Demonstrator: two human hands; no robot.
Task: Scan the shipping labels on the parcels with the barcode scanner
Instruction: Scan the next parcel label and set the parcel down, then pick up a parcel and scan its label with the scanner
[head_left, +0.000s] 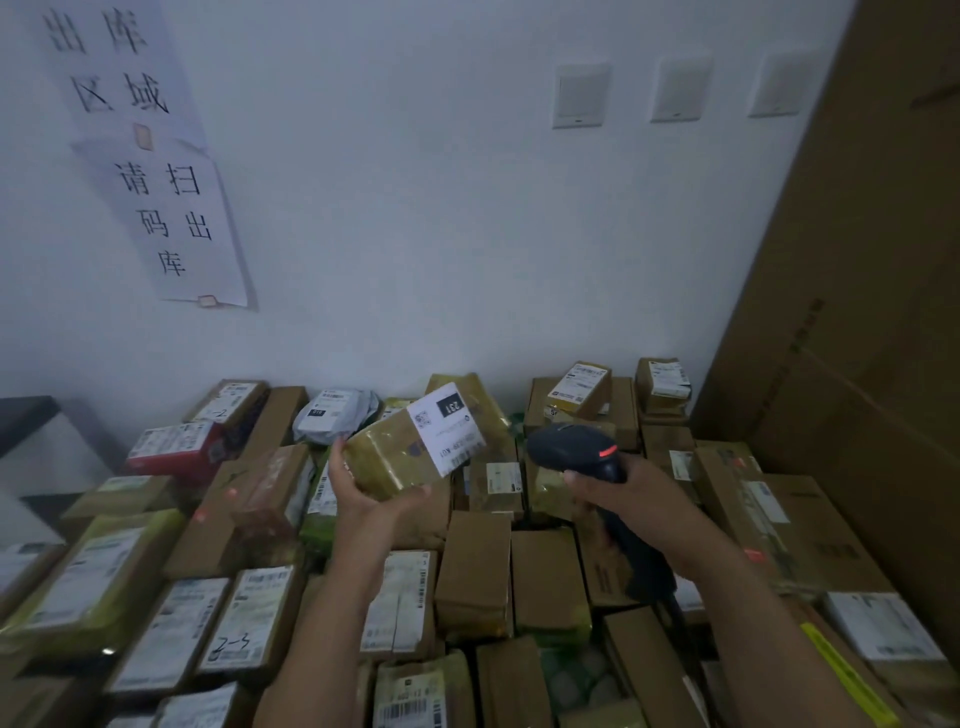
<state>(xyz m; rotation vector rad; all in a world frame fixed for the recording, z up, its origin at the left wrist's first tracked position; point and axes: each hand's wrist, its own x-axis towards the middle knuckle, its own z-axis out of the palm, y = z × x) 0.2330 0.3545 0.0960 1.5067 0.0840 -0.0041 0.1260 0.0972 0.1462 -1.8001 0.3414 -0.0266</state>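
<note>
Head view showed your left hand (363, 493) cupped under a tape-wrapped parcel (405, 457), palm up, fingers curled round its lower edge and thumb on the left side, lifting it clear of the pile of parcels (467, 582). Its white shipping label (448, 428) faced up and toward the barcode scanner (576, 452). Your right hand (618, 493) was closed round the scanner's handle, with its head just right of the label and a red light glowing on top.
</note>
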